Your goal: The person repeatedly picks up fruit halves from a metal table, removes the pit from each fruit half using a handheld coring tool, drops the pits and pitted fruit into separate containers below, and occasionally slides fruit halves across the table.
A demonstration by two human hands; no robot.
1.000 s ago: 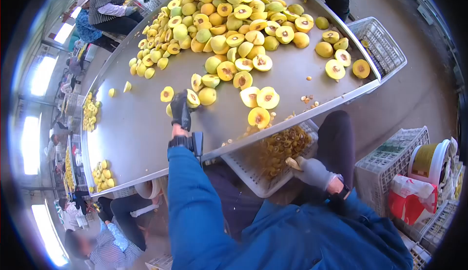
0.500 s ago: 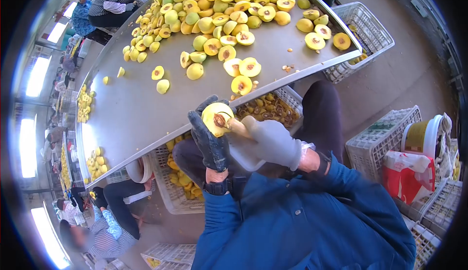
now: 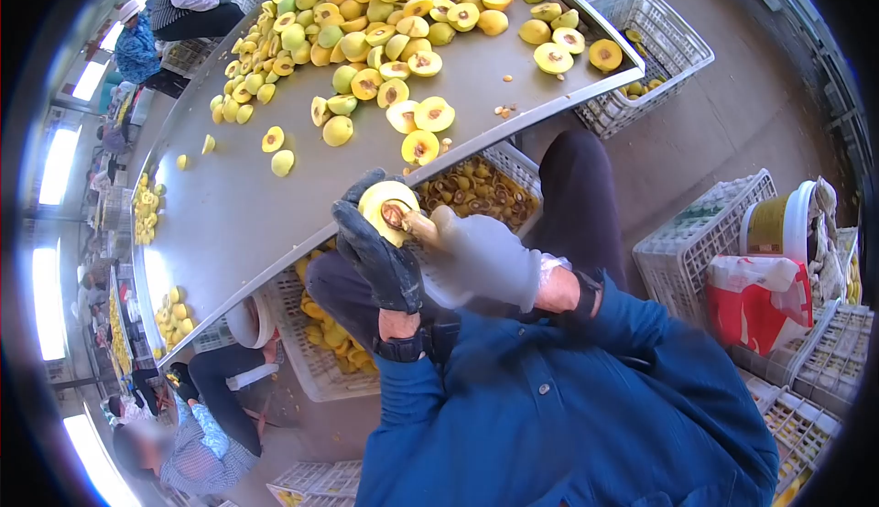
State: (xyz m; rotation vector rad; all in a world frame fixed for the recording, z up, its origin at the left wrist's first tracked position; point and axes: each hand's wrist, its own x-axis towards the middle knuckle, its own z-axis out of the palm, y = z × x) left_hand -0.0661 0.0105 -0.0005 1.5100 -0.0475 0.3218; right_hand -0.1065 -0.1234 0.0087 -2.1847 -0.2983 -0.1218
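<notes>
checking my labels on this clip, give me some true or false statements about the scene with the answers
1. The left hand holds a piece of cut fruit. True.
2. The right hand is bare. False: the right hand is gloved in grey.
3. The tool in the right hand lies flat on the table. False: the tool points into the brown middle of the cut fruit.
4. A red and white bag is near a white bucket. True.
5. The big pile of fruit is on the floor. False: the pile of fruit is on the table.
</notes>
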